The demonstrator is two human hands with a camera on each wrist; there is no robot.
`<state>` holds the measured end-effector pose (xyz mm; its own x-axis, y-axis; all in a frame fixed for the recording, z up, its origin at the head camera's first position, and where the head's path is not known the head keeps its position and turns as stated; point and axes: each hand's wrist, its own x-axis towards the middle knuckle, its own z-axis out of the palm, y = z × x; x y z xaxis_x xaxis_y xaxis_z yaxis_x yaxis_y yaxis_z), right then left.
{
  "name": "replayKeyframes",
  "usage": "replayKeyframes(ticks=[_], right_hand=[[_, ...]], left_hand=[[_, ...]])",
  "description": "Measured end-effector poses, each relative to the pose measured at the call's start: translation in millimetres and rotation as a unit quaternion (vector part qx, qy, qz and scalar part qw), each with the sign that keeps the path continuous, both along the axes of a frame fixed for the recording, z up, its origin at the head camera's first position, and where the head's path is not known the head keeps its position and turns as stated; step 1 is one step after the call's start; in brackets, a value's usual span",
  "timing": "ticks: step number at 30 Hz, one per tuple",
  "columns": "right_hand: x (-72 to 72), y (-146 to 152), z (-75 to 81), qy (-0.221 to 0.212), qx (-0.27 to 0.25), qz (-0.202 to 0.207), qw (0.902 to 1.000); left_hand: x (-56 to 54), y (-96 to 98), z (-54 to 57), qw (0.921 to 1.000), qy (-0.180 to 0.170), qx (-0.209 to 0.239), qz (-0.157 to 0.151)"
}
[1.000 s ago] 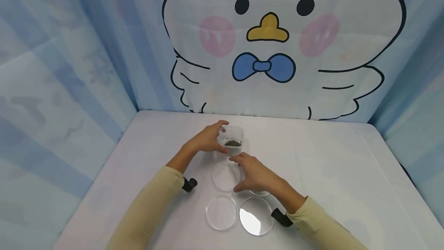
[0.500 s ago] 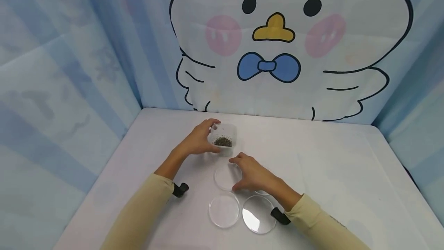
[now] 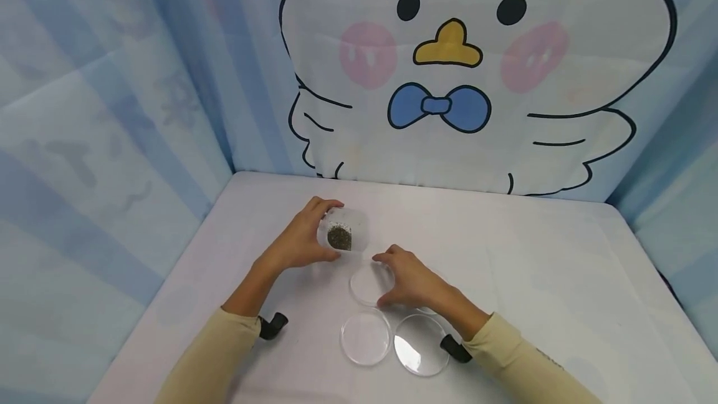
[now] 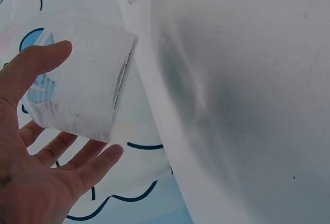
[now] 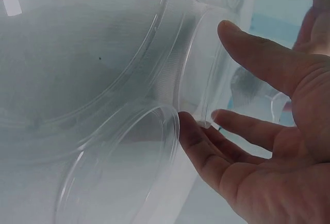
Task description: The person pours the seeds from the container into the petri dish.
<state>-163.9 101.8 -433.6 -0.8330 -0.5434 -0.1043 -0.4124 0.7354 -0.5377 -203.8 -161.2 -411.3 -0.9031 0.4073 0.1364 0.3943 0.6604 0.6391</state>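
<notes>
My left hand grips a clear, square-sided plastic container, thumb on one side and fingers on the other. The container tilts, and dark green-brown granules lie gathered in its near left corner. In the left wrist view, the container is up off the white tabletop. To its right, my right hand spans a round, clear petri dish. Its thumb and fingertips are at opposite sides of the rim in the right wrist view, where the dish is partly hidden by the fingers.
Nearer the front lie two more clear round dishes, a left dish and a right dish with a bright reflection. Another dish is mostly covered by my right hand. A printed curtain stands behind the white tabletop.
My left hand has carried the container left and slightly toward me, tipping it so the granules gather in a corner. My right hand stays at the dish. The head view has shifted slightly.
</notes>
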Motion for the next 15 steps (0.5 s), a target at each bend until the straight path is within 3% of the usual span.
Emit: replayKeyframes(ticks=[7, 15], right_hand=[[2.0, -1.4, -0.3, -0.009, -0.008, 0.003, 0.9999], [1.1, 0.2, -1.7, 0.014, -0.003, 0.014, 0.9998]], left_hand=[[15.4, -2.4, 4.7, 0.9992, 0.017, -0.025, 0.026], [24.1, 2.6, 4.8, 0.9987, 0.023, -0.039, 0.022]])
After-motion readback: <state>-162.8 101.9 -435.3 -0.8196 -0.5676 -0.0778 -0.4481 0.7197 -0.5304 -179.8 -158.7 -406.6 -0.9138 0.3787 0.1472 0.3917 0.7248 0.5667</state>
